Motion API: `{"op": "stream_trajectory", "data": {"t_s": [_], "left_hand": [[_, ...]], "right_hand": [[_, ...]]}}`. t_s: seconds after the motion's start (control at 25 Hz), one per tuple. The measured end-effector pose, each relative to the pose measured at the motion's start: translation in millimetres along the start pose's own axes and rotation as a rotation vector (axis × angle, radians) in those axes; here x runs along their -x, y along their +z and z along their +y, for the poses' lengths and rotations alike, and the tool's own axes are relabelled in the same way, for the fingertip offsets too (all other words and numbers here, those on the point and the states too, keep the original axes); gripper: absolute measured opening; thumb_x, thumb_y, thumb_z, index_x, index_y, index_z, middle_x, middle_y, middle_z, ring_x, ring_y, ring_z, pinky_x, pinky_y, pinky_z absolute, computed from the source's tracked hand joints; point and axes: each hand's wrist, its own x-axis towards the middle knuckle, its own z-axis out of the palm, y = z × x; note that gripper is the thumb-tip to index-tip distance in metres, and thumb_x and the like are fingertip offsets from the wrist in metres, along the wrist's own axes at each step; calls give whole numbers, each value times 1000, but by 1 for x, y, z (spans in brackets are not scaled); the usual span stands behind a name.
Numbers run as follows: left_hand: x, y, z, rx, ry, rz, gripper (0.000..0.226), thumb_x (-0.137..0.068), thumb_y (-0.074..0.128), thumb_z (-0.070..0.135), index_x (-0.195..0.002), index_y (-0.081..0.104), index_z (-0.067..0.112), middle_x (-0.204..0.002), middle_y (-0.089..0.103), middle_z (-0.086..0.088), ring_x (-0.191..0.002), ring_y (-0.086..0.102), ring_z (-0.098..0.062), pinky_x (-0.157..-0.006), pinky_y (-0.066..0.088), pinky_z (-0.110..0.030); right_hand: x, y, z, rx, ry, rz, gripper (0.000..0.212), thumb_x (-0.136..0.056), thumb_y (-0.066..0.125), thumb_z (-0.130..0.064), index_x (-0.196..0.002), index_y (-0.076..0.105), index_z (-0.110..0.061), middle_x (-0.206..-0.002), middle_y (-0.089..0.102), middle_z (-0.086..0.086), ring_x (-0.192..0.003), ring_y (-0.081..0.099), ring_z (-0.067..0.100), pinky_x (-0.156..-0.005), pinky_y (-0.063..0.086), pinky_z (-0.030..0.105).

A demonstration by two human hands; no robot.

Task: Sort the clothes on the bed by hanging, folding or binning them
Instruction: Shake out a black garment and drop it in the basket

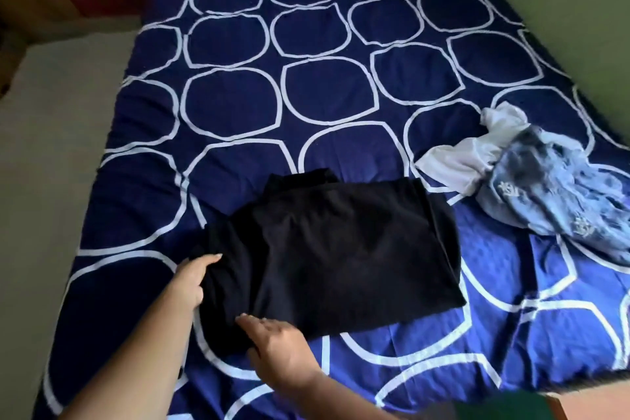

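At near edge of bed [238, 85], black garment [341, 249] lies half folded. Left hand [192, 280] pinches its left edge, thumb on top; right hand [279, 348] flat, fingers straight, pressing hem. Best: square edges, smooth creases before next fold.

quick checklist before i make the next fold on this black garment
1. Left hand grips the black garment at its left edge: ok.
2. Right hand rests flat on its near edge: ok.
3. Fabric smooth: not ok, rumpled beside the left hand.
4. Bed cover beyond it free for folding: ok.
5. Crumpled white and blue clothes clear of its far right corner: cannot tell, very close.
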Motion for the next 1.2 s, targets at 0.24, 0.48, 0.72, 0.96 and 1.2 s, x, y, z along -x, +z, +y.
{"op": "stream_trajectory", "data": {"t_s": [0.24, 0.48, 0.72, 0.96, 1.2], "left_hand": [[42, 126, 29, 103, 353, -39, 58, -78, 64, -9, -128, 55, 19, -117, 62, -10, -101, 59, -25, -81, 51, -34], [100, 305, -5, -268, 556, -509, 83, -88, 65, 11, -151, 15, 30, -154, 30, 0, -136, 36, -13, -113, 30, -32], [90, 310, -90, -680, 719, -376, 61, -100, 41, 39, -153, 12, 27, -156, 27, -8, -143, 28, -23, -114, 21, -29], [94, 238, -181, -1177, 939, -65, 78, -91, 17, 68, -152, 21, 19, -158, 23, -7, -146, 19, -30, -112, 20, -58], [98, 167, -227, -1393, 952, -75, 87, -87, 30, 73, -151, 22, 15, -156, 24, -15, -140, 27, -36, -106, 32, -53]], "right_hand": [[16, -62, 59, -301, 430, 323, 53, -74, 39, -20, -122, 60, -18, -112, 68, 1, -96, 61, 14, -85, 43, 19], [68, -113, 155, -526, 988, 684, 33, -82, 54, -4, -112, 57, -16, -87, 64, 1, -78, 58, 16, -69, 39, 23], [103, -128, 215, -686, 1218, 574, 57, -83, 70, -34, -131, 45, -15, -115, 60, 3, -110, 58, 23, -96, 46, 35], [112, -142, 239, -606, 1160, 551, 26, -82, 54, -15, -106, 56, -25, -85, 62, -4, -80, 65, 26, -76, 55, 47], [133, -158, 235, -500, 1156, 377, 16, -83, 51, -18, -99, 50, -19, -88, 62, 3, -80, 57, 24, -72, 46, 34]]}}
